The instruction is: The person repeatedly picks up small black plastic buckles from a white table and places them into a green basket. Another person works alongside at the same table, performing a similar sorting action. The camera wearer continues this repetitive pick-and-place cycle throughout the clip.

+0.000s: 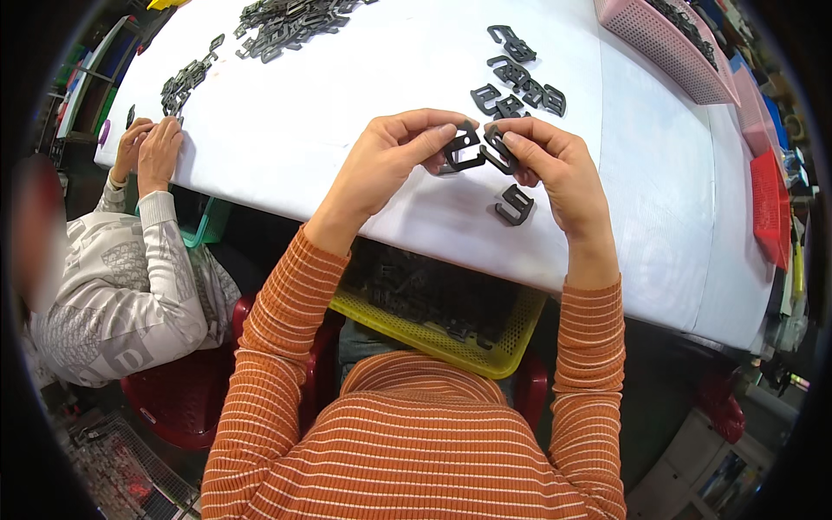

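My left hand (394,156) pinches a black plastic buckle piece (464,149) with an open, hooked frame. Close beside it, my right hand (555,165) grips a second black buckle piece (497,152) between thumb and fingers. The two pieces are held above the white table, almost meeting; whether they touch I cannot tell. Just below my right hand another black buckle (515,206) lies on the tabletop. Beyond my hands several more black buckles (524,82) are scattered in a loose group.
A yellow basket (511,347) of black pieces sits at my lap under the white table's (303,113) edge. Far left lies a heap of black buckles (286,26). A co-worker's hands (152,152) handle pieces at left. Pink (667,56) and red (769,208) baskets stand at right.
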`<state>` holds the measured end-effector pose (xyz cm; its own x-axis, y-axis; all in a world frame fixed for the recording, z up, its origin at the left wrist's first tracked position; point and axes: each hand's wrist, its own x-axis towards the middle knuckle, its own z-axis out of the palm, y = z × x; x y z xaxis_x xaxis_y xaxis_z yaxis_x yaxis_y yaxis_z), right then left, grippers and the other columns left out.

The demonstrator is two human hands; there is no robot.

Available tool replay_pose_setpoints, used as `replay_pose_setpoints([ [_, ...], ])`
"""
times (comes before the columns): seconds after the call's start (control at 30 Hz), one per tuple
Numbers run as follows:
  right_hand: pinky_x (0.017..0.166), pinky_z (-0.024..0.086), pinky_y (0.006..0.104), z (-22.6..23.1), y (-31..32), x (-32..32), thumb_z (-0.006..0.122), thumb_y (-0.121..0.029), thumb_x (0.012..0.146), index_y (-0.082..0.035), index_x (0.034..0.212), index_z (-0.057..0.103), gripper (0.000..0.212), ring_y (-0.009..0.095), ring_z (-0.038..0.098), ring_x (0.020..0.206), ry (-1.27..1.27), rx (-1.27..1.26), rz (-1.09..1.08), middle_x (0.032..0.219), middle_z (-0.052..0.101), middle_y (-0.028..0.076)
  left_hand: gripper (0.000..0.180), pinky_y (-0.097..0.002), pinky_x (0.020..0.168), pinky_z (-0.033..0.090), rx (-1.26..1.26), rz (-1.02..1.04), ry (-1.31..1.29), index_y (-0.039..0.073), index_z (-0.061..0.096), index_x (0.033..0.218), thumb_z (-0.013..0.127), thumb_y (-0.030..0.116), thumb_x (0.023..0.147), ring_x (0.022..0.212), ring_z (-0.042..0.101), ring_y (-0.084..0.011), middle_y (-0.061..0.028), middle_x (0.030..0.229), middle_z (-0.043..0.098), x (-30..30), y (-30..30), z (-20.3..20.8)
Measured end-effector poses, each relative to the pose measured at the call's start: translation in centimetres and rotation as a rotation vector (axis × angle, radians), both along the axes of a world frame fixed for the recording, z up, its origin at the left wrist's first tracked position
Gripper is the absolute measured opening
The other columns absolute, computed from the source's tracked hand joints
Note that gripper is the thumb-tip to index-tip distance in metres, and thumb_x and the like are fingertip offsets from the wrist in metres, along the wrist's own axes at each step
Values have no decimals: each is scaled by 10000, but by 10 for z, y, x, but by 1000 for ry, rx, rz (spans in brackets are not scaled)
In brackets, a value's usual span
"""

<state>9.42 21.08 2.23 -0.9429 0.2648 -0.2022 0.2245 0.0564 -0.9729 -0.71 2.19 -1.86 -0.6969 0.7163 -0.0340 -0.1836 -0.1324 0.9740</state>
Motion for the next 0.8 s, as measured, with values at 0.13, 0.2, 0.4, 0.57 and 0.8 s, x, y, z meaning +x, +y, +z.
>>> replay_pose_setpoints([
  [0.13,592,479,284,-6,-10,2,624,-32,893,-14,989,702,125,155,597,629,179,467,-151,798,667,62,184,-195,618,457,-363,-29,147,-14,697,1069,606,92,949,684,556,-44,-3,845,659,1,-24,4],
  [0.2,588,494,326,-19,-22,8,632,2,846,-67,968,696,154,243,615,651,409,880,-190,832,645,95,159,-197,613,454,-489,-24,205,-9,699,1037,617,75,929,676,555,-40,-7,810,658,17,-30,16],
  [0.4,713,490,336,-39,-62,49,727,-131,795,-75,983,693,200,213,604,846,458,1152,73,951,652,44,202,-336,758,516,-557,255,979,55,724,1011,721,83,811,854,612,-241,-77,1030,668,27,-30,-3],
  [0.57,761,484,360,-33,-6,32,730,-114,800,-80,969,716,173,241,592,913,319,1236,-174,1013,668,39,268,-350,819,508,-537,121,1248,80,724,1070,722,131,806,971,581,-238,-50,1134,655,14,-9,-9],
  [0.8,761,441,351,-27,23,72,751,-96,764,-108,981,723,219,212,594,958,67,1336,-137,1023,664,10,203,-308,698,530,-473,121,906,62,727,1054,663,58,861,879,622,-197,-58,959,707,4,-8,-6],
])
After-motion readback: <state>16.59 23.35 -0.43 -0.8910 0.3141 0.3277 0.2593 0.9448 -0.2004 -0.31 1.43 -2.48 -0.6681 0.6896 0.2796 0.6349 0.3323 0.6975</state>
